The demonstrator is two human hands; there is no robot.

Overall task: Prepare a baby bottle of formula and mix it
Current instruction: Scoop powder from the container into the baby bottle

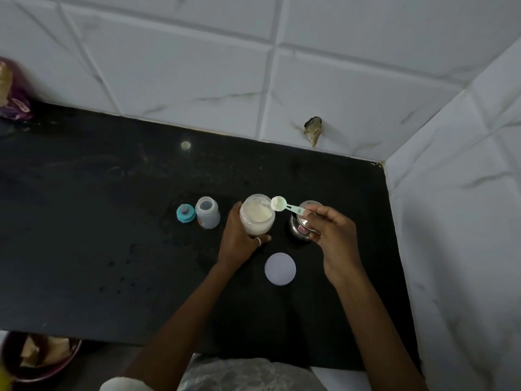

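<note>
An open jar of pale formula powder (257, 217) stands mid-counter, and my left hand (238, 241) wraps around its left side. My right hand (334, 238) pinches the handle of a light green scoop (284, 206), whose bowl hovers just right of the jar's mouth with some powder in it. The clear baby bottle (207, 212) stands open to the left of the jar. Its teal nipple cap (185, 213) lies beside it, further left. The jar's white round lid (280, 268) lies flat in front.
A small steel vessel (300, 230) sits partly behind my right hand. The black counter (98, 221) meets white tiled walls at the back and right. A purple packet (12, 94) stands far left. A dark bowl (39, 359) sits below the counter's front edge.
</note>
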